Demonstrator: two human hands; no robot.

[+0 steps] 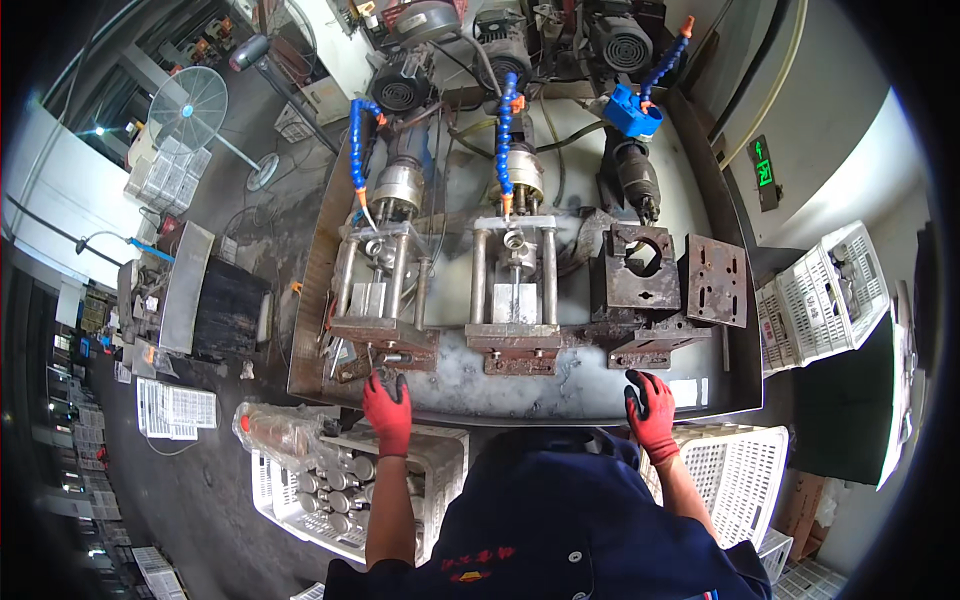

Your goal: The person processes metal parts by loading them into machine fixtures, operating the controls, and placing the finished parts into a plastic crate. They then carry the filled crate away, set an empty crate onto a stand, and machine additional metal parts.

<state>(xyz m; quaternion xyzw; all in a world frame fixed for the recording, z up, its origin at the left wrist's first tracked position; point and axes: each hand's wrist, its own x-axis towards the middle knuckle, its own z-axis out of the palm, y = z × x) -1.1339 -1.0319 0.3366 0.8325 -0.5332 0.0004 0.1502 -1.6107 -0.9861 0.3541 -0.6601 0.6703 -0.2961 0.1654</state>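
My left hand (388,412), in a red glove with black fingertips, is at the front rim of a metal trough (480,418), just below the left clamping fixture (384,330). Its thumb and fingers are apart, near a short metal rod (396,357). My right hand (652,415), gloved alike, is at the same rim farther right, fingers spread and nothing seen in them. In the left and middle fixtures (513,335) sit small round metal fittings (374,247), each facing a spindle (400,185). At the right stands a rusty bracket (636,268) with a large hole.
Blue coolant hoses (505,140) hang over the fixtures, with motors (402,80) behind. A white crate (335,500) of metal parts and a plastic-wrapped bundle stand by my left arm. Another white crate (735,470) is at my right. A fan (188,110) stands far left.
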